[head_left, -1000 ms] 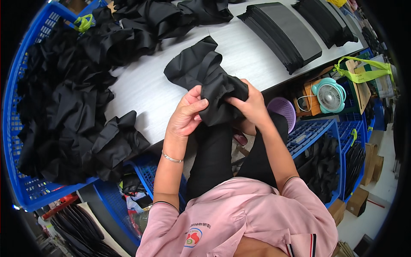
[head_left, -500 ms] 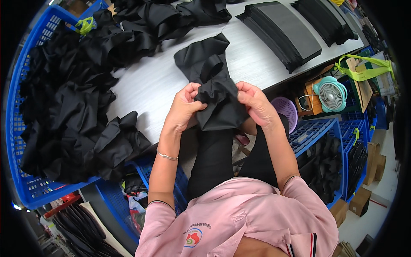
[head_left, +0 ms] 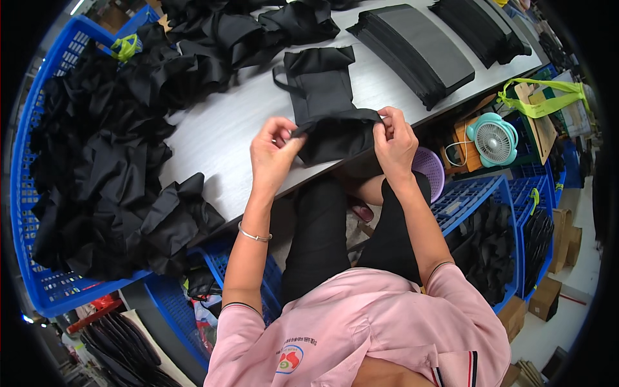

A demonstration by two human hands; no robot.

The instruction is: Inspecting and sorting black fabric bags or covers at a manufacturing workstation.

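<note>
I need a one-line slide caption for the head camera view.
Left hand and right hand stretch a black fabric piece over a grey table.

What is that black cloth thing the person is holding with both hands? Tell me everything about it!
The black fabric piece looks soft and matte, like a pouch or bag with a thin strap looping off its left side. It lies stretched out on the pale grey table, its near end hanging over the table edge. The left hand and right hand pinch that near edge at both corners, pulling it taut between them.
</note>
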